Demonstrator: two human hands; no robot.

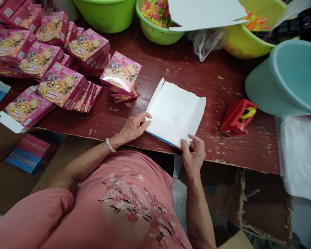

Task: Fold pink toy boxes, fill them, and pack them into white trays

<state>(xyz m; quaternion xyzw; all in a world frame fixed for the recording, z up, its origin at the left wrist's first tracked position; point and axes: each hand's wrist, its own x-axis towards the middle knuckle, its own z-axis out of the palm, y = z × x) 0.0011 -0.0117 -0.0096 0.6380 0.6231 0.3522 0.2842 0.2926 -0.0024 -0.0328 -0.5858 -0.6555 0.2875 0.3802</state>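
Note:
An unfolded cardboard box [176, 112] lies on the table in front of me, its plain white inside up and its side flaps partly raised. A thin blue strip shows along its near edge. My left hand [134, 128], with a beaded bracelet at the wrist, holds the box's left edge near the front corner with bent fingers. At the near right corner, my right hand [194, 150] pinches the cardboard between thumb and fingers. Just left of the box is a small stack of pink printed boxes [121, 72].
Many pink boxes [59, 84] are piled at the left. A red tape dispenser [237, 117] and a blue-green bucket [269, 86] stand at the right. Green basins [106, 15] and a yellow basin [238, 45] line the back. A white sheet [204, 14] lies across two basins.

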